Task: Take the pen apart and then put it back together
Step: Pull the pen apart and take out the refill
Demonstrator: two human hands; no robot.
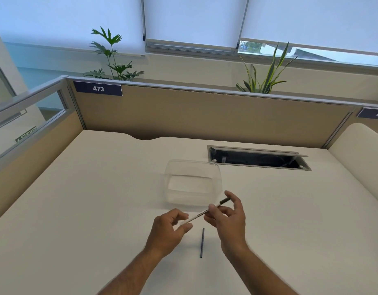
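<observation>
A white pen barrel (199, 214) with a black end (224, 200) is held in the air over the desk, slanting up to the right. My left hand (170, 227) pinches its lower left end between thumb and fingers. My right hand (228, 218) grips the barrel near the middle, the black end sticking out past the thumb. A thin dark ink refill (202, 243) lies loose on the desk below and between my hands, pointing roughly away from me.
A clear plastic container (193, 182) stands on the cream desk (98, 199) just beyond my hands. An open cable hatch (258, 158) is set in the desk at the back right. Beige partition panels (205, 116) close the far and left sides.
</observation>
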